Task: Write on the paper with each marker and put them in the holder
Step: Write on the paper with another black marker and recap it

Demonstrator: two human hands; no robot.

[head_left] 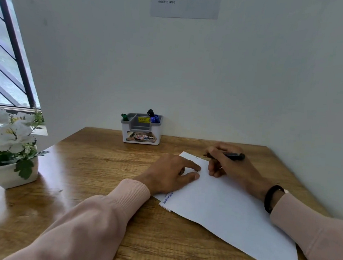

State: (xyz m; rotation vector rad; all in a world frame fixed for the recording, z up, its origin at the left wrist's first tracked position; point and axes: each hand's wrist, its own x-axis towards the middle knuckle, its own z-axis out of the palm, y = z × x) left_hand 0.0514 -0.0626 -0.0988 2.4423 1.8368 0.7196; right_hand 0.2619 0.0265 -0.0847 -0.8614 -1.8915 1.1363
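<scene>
The right hand [228,166] pinches a black marker [232,156], tip near the paper's [222,202] far corner. At its nine o'clock, the left hand [169,173] lies flat with fingers spread, pressing the sheet. The holder [141,137] stands at eleven o'clock, well apart, with green, black and blue markers inside.

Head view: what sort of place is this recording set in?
Probably a small office-style desk station set against a wall: a wooden desk carries a marker holder and white paper, a printed instruction sheet hangs on the wall above, and a potted plant sits by a window.
</scene>
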